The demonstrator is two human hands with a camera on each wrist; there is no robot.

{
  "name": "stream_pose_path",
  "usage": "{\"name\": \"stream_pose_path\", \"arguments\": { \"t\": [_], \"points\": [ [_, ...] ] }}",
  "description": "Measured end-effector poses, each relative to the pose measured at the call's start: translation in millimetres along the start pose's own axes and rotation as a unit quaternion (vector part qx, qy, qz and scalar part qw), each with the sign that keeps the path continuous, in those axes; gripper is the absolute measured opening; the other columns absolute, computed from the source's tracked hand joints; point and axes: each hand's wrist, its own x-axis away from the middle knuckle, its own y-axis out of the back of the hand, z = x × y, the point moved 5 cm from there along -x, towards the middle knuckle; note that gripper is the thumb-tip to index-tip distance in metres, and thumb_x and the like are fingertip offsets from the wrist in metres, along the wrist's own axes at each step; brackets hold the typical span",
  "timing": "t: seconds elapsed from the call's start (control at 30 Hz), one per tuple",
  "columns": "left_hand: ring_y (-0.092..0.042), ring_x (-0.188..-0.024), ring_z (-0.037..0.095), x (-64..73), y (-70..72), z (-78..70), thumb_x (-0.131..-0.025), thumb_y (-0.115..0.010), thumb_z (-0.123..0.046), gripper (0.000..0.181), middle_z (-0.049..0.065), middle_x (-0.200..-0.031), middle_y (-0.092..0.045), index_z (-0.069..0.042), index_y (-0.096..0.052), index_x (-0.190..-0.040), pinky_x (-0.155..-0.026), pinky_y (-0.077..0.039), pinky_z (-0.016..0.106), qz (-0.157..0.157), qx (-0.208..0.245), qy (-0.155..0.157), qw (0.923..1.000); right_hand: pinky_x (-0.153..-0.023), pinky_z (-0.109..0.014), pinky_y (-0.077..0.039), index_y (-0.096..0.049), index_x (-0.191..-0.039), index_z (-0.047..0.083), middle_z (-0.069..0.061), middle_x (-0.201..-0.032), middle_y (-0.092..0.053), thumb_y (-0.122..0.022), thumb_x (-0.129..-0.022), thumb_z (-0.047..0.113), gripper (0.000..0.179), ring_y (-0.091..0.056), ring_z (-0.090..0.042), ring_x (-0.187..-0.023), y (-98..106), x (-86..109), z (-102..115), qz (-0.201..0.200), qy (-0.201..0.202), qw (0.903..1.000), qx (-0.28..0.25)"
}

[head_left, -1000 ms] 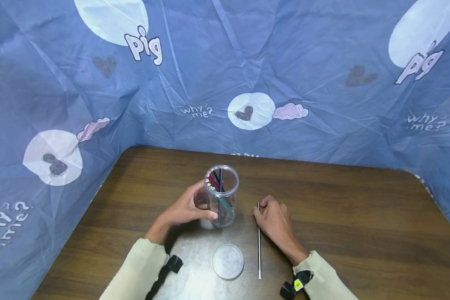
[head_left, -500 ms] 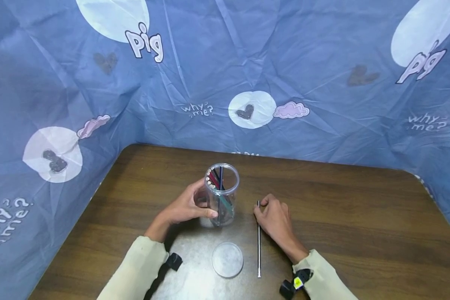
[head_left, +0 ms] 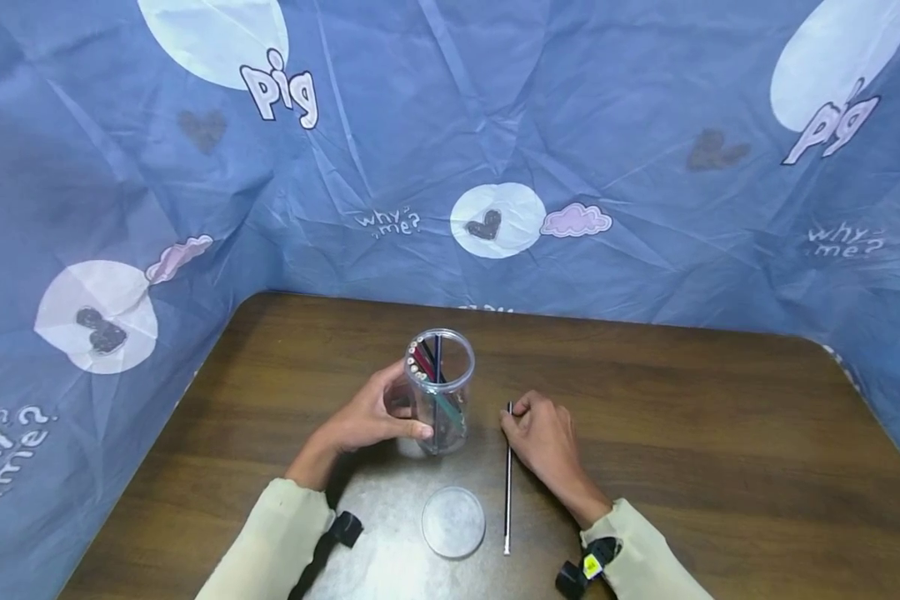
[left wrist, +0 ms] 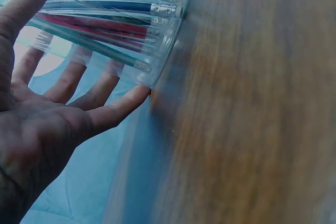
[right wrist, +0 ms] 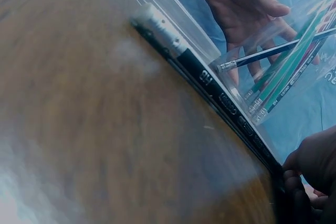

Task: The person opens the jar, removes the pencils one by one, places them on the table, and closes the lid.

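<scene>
In the head view my left hand (head_left: 371,417) holds a clear plastic jar (head_left: 459,385) round its side, with the thumb at the front. The jar stands upright and lidless. Several pencils (left wrist: 105,6) lean inside it, green, red and dark blue, their metal eraser ends at the bottom in the left wrist view. Right of the jar, my right hand (head_left: 546,435) pinches a black pencil (head_left: 507,492) near its far end. White lettering and a pale eraser show on this pencil in the right wrist view. It lies along or just above the tabletop; I cannot tell which.
A round clear lid (head_left: 453,522) lies flat in front of the jar, left of the black pencil. The brown wooden table (head_left: 682,433) extends to both sides. Blue printed cloth (head_left: 390,125) hangs behind and to the left of it.
The black pencil and my right hand have shifted slightly left, toward the jar and lid. My left hand keeps the same hold on the jar. The head view has moved a little.
</scene>
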Motion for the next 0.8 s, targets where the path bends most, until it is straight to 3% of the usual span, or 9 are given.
{"name": "stream_pose_path", "arguments": {
  "t": [0.8],
  "points": [
    [-0.059, -0.119, 0.033, 1.2, 0.6, -1.6, -0.071, -0.085, 0.004, 0.089, 0.021, -0.134, -0.057, -0.003, -0.04, -0.148, -0.098, -0.051, 0.051, 0.005, 0.003, -0.009, 0.9999, -0.056, -0.035, -0.048, -0.065, -0.086, 0.008, 0.007, -0.056, -0.058, -0.076, -0.085, 0.026, 0.021, -0.054, -0.01, -0.053, 2.9, -4.7, -2.2, 0.019, -0.041, 0.9977, -0.052]
  ]
}}
